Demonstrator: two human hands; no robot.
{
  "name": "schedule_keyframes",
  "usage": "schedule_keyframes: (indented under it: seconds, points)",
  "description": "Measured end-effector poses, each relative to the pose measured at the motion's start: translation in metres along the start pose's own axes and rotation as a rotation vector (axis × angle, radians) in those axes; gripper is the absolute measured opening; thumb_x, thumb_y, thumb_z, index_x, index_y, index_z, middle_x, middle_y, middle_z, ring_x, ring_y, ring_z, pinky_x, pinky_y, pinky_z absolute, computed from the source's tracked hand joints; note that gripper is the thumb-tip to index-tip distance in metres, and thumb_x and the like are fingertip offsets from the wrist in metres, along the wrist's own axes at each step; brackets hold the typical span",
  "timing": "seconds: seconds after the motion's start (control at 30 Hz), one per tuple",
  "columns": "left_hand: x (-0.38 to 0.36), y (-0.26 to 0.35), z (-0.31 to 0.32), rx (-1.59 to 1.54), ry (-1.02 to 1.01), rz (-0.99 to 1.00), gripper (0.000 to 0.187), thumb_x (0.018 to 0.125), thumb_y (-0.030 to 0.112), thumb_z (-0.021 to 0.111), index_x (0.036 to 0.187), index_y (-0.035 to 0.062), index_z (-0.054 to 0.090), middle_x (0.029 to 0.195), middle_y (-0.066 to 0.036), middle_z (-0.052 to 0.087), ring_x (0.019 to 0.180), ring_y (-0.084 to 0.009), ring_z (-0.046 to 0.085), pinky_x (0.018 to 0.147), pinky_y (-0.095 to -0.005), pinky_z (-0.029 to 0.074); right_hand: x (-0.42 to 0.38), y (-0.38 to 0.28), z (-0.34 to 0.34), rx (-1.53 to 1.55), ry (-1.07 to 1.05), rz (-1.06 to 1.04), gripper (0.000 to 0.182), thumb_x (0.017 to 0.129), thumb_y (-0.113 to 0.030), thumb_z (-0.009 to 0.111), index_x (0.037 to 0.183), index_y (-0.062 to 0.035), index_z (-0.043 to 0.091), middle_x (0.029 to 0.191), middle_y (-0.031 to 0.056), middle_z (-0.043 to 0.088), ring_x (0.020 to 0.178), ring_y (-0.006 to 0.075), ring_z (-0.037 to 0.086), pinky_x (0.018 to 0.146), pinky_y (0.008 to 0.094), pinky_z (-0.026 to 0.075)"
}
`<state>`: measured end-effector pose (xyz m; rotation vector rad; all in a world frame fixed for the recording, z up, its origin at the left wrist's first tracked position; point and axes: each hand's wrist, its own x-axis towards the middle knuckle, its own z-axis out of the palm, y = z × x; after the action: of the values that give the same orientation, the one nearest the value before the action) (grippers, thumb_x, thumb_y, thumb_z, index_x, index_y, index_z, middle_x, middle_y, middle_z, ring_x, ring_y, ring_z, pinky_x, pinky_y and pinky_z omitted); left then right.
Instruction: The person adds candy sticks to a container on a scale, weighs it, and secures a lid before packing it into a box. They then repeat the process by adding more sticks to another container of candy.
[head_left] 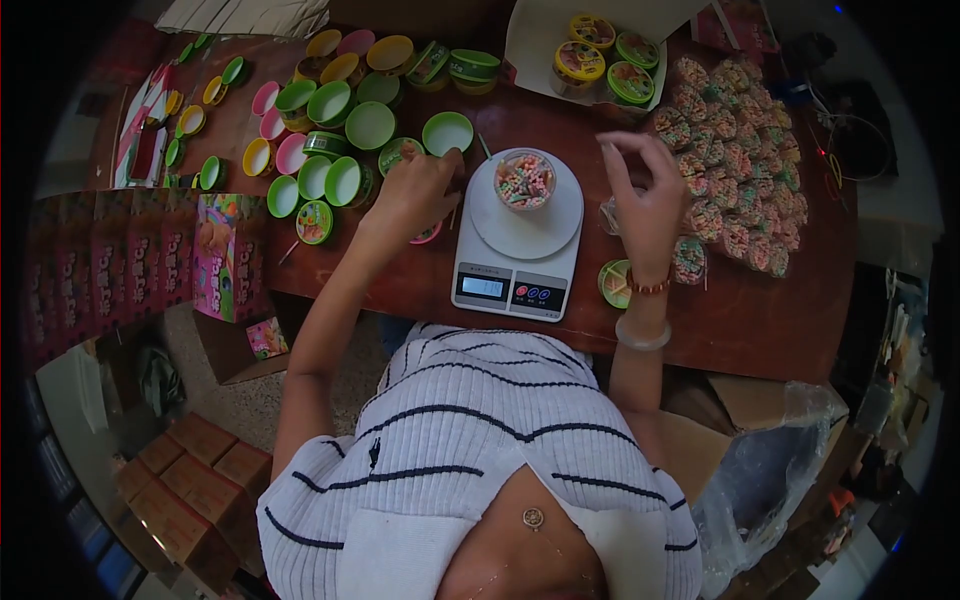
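Observation:
A digital kitchen scale (555,235) stands in front of me with its small display lit. On its round plate sits a clear cup (524,180) of small pastel-coloured pieces. My left hand (415,195) is left of the scale, beside the green tubs, its fingers curled and their tips largely hidden; what they hold, if anything, I cannot make out. Right of the cup, my right hand (648,190) is raised with thumb and fingers bent but apart, and nothing shows between them. A green-rimmed tub (615,283) lies partly behind the right wrist.
Several green, yellow and pink lids or tubs (370,125) crowd the table's left side. Many clear cups of pastel pieces (740,160) are packed together at right. A white box (540,75) with labelled tubs stands at the back. Pink printed boxes (215,255) line the left edge.

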<state>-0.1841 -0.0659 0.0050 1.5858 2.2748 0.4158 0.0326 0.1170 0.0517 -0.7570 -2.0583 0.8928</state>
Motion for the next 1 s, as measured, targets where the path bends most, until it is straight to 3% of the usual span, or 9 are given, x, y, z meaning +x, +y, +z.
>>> schedule_keyframes:
  seconds: [0.07, 0.13, 0.2, 0.23, 0.3, 0.53, 0.7, 0.83, 1.0]
  points:
    - [0.002, -0.002, 0.004, 0.037, 0.006, -0.033, 0.026, 0.083, 0.009, 0.075, 0.106, 0.0017, 0.065, 0.085, -0.014, 0.076, 0.083, -0.0355, 0.074, 0.077, -0.0459, 0.059, 0.036, -0.005, 0.02, 0.021, -0.136, -0.071, 0.014, 0.092, -0.013, 0.076, 0.101, -0.0036, 0.076, 0.091, 0.0109, 0.075, 0.083, 0.0242, 0.073, 0.075, 0.0347, 0.056]
    - [0.0, -0.004, 0.008, 0.073, 0.006, -0.07, 0.028, 0.081, 0.01, 0.076, 0.106, 0.002, 0.065, 0.085, -0.014, 0.076, 0.083, -0.0356, 0.074, 0.077, -0.0463, 0.059, 0.069, 0.003, 0.046, 0.043, -0.455, -0.1, 0.022, 0.095, -0.02, 0.075, 0.107, -0.0017, 0.075, 0.091, 0.0087, 0.076, 0.085, 0.0151, 0.073, 0.078, 0.0291, 0.057]
    - [0.002, -0.002, 0.008, 0.109, 0.015, -0.097, 0.028, 0.078, 0.011, 0.076, 0.103, 0.0023, 0.066, 0.085, -0.014, 0.076, 0.084, -0.0363, 0.074, 0.076, -0.0469, 0.059, 0.103, 0.027, 0.084, -0.095, -0.759, -0.183, 0.034, 0.091, -0.032, 0.077, 0.106, -0.0012, 0.076, 0.09, 0.0102, 0.077, 0.082, 0.0177, 0.074, 0.076, 0.0304, 0.059]
    - [0.002, -0.003, 0.011, 0.107, 0.015, -0.095, 0.028, 0.078, 0.011, 0.076, 0.103, 0.0023, 0.066, 0.085, -0.014, 0.076, 0.084, -0.0363, 0.074, 0.076, -0.0469, 0.059, 0.112, 0.027, 0.097, -0.097, -0.759, -0.182, 0.034, 0.091, -0.032, 0.077, 0.106, -0.0012, 0.076, 0.09, 0.0102, 0.077, 0.082, 0.0177, 0.074, 0.076, 0.0304, 0.059]
    - [0.003, -0.004, 0.017, 0.183, 0.035, -0.123, 0.024, 0.076, 0.011, 0.076, 0.098, 0.0021, 0.067, 0.084, -0.014, 0.076, 0.084, -0.0365, 0.074, 0.076, -0.0476, 0.06, 0.126, 0.023, 0.121, -0.386, -1.133, -0.014, 0.043, 0.086, -0.042, 0.079, 0.094, 0.0011, 0.078, 0.084, 0.0121, 0.077, 0.079, 0.0203, 0.075, 0.072, 0.0337, 0.06]
    - [-0.016, -0.002, -0.012, -0.096, 0.267, -0.084, 0.015, 0.078, 0.008, 0.074, 0.09, 0.0006, 0.07, 0.083, -0.017, 0.075, 0.077, -0.0359, 0.074, 0.07, -0.0435, 0.06, 0.127, 0.015, 0.168, -0.733, -1.228, -0.066, 0.045, 0.072, -0.044, 0.084, 0.075, 0.0005, 0.077, 0.071, 0.0126, 0.074, 0.072, 0.0245, 0.076, 0.07, 0.0386, 0.061]
    - [-0.039, 0.024, -0.06, -0.563, 0.332, -0.132, 0.018, 0.085, 0.005, 0.074, 0.103, -0.0001, 0.075, 0.085, -0.011, 0.075, 0.074, -0.0191, 0.073, 0.071, -0.0317, 0.058, 0.124, 0.014, 0.182, -0.745, -1.227, -0.057, 0.03, 0.068, -0.031, 0.082, 0.07, -0.0021, 0.076, 0.068, 0.012, 0.073, 0.066, 0.0232, 0.074, 0.065, 0.0382, 0.06]
    - [-0.036, 0.031, -0.066, -0.581, 0.391, -0.052, 0.016, 0.087, 0.004, 0.074, 0.102, -0.0006, 0.074, 0.091, -0.011, 0.076, 0.076, -0.0158, 0.073, 0.071, -0.0297, 0.058, 0.117, 0.006, 0.183, -0.717, -1.221, -0.04, 0.019, 0.068, -0.024, 0.079, 0.068, -0.0045, 0.076, 0.067, 0.0108, 0.073, 0.064, 0.0216, 0.073, 0.063, 0.0371, 0.059]
    - [-0.029, 0.034, -0.065, -0.546, 0.484, 0.021, 0.017, 0.089, 0.004, 0.075, 0.105, -0.0015, 0.074, 0.093, -0.009, 0.076, 0.077, -0.0155, 0.074, 0.074, -0.029, 0.058, 0.121, 0.011, 0.17, -0.683, -1.104, -0.072, 0.024, 0.069, -0.022, 0.08, 0.072, 0.0012, 0.075, 0.07, 0.0148, 0.074, 0.076, 0.026, 0.077, 0.071, 0.0419, 0.061]
